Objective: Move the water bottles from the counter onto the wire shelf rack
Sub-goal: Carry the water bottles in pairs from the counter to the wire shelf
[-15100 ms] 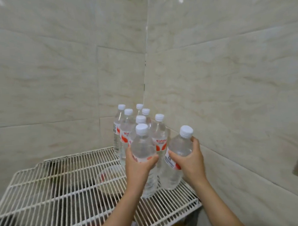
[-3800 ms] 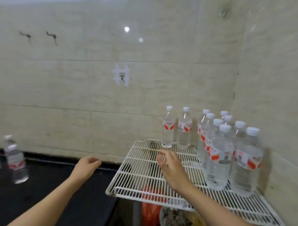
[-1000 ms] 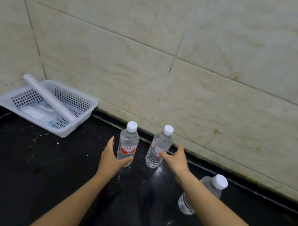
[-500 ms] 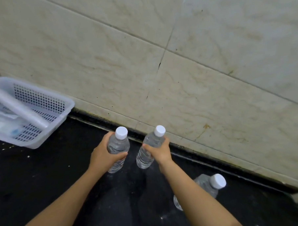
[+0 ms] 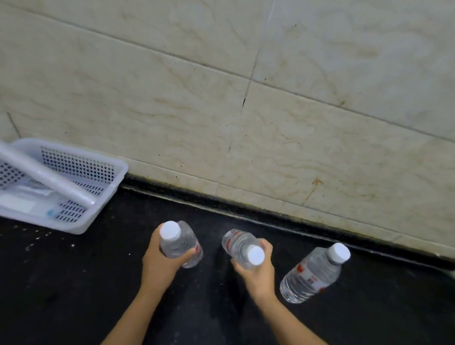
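Note:
My left hand is wrapped around a clear water bottle with a white cap, lifted off the black counter and tilted toward me. In my right hand is a second water bottle, cap pointing at the camera. A third water bottle with a red and white label stands on the counter to the right of my right hand, untouched. The wire shelf rack is out of view.
A white perforated plastic basket with a white tube and papers in it sits at the back left of the counter. A beige tiled wall rises straight behind the counter. The counter's right end shows at the far right.
Both hands closed around the two bottles and have lifted them off the counter, tilting the caps toward me. The view has tipped further down.

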